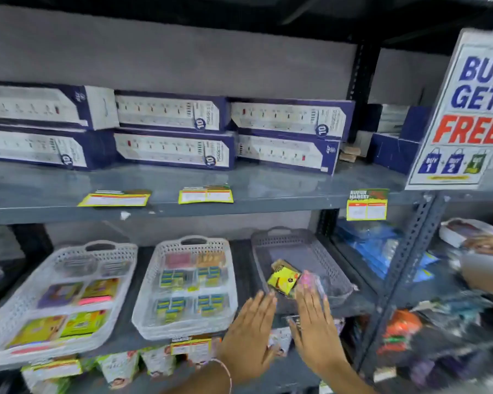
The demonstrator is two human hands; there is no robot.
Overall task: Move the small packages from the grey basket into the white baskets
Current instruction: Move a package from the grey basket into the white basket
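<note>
The grey basket (322, 253) stands on the lower shelf at the right. A few small packages lie near its front, a yellow one (283, 281) on top. Two white baskets sit to its left, a middle one (154, 280) and a left one (17, 311), both holding several small packages. My left hand (249, 334) hovers flat with fingers apart in front of the grey basket's front left corner. My right hand (315, 322) reaches over that basket's front rim, fingertips beside the yellow package and a clear pinkish packet (310, 280). Neither hand holds anything.
Blue and white boxes (171, 129) are stacked on the upper shelf (268, 191), which carries yellow price tags. A promotional sign (467, 109) hangs on the right upright. Another person's hand (487, 245) shows at the far right. More goods fill the right-hand shelves and the shelf below.
</note>
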